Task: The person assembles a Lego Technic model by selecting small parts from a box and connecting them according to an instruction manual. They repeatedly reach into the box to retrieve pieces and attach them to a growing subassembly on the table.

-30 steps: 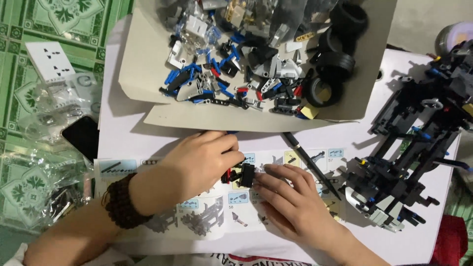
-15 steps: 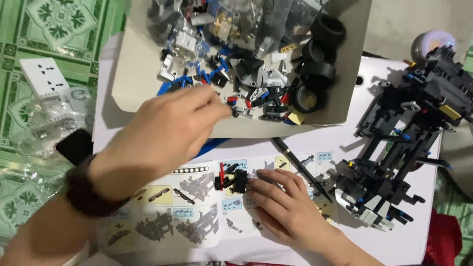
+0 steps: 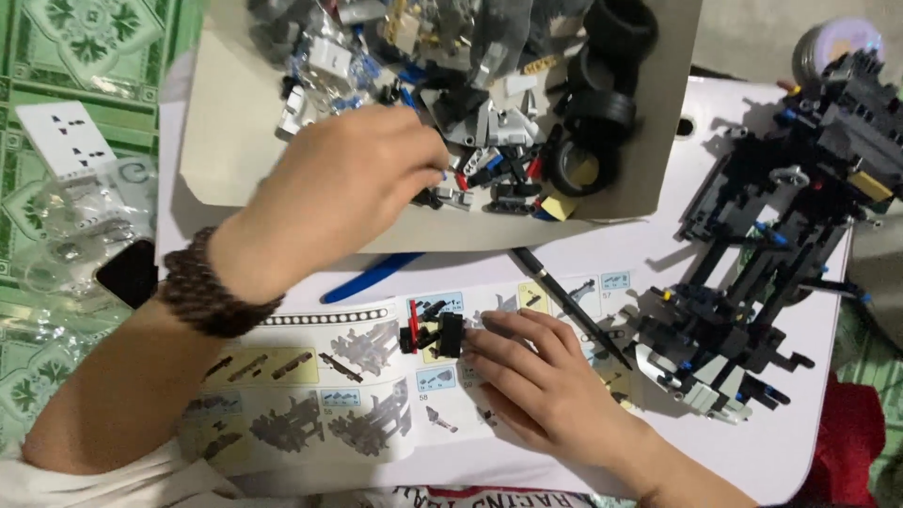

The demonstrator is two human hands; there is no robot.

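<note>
A white table (image 3: 752,442) carried the work, with green patterned floor tiles (image 3: 66,38) showing along its left side and a red cloth (image 3: 861,437) at the near right corner. On the tiles at the left lay a white socket block (image 3: 64,139) and crumpled clear plastic bags (image 3: 66,226). An open instruction booklet (image 3: 320,376), white with blue and yellow step boxes, lay flat on the near part of the table. At the far side sat a shallow grey cardboard tray (image 3: 235,141) holding a heap of small black, grey, blue and white building-brick parts (image 3: 489,160) and several black rubber tyres (image 3: 602,103). A partly built black model chassis (image 3: 752,263) stood at the right.

The left hand (image 3: 348,188), a dark bead bracelet (image 3: 207,287) on its wrist, reached into the tray, its fingertips among the loose parts; whether its grip held a piece could not be told. The right hand (image 3: 546,376) rested on the booklet, its fingers pinching a small black and red sub-assembly (image 3: 433,331) just left of them. A blue-handled tool (image 3: 376,276) and a black pen (image 3: 564,303) lay between tray and booklet.
</note>
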